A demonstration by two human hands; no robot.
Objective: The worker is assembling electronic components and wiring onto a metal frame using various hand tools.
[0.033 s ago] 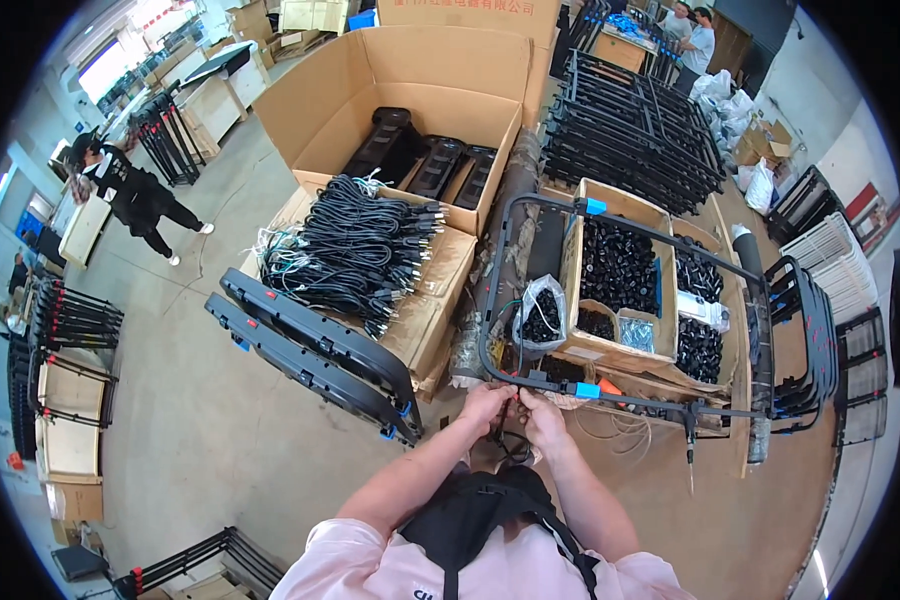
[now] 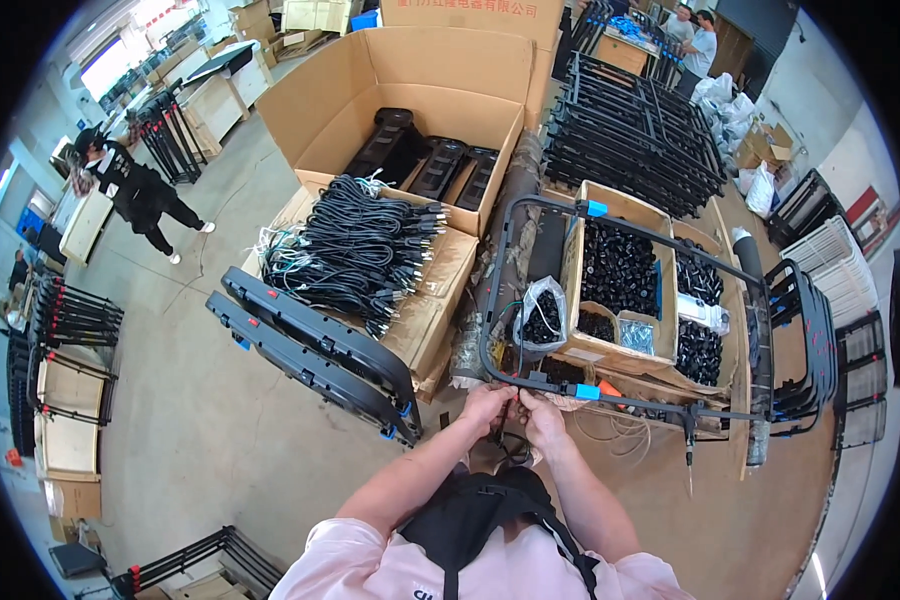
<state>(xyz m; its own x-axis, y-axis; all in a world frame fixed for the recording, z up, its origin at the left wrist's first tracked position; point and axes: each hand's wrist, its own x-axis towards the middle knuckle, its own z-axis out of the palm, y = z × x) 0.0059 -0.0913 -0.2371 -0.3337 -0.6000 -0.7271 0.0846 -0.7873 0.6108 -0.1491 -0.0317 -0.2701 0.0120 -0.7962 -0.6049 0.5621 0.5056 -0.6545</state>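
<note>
My left hand [image 2: 488, 404] and my right hand [image 2: 543, 418] meet at the near left corner of a black tubular frame [image 2: 650, 403] with blue clips. Fingers of both hands are closed around a small spot there. A bit of red shows between the fingertips, but what they pinch is mostly hidden. Just below my hands hangs a black cable [image 2: 511, 440]. The frame lies across wooden bins that hold many small black parts [image 2: 620, 265]. Inside its left side stands a clear plastic bag of black parts [image 2: 541, 318].
Bundled black cables [image 2: 355, 250] lie on a carton to the left, in front of an open cardboard box [image 2: 315, 110] with black housings. Two dark curved panels [image 2: 310, 335] stand beside it. A thin tool [image 2: 690, 450] hangs at the right. Another person [image 2: 140, 195] stands far left.
My hands stay at the frame corner with the same closed grip. The person at the far left has shifted very slightly.
</note>
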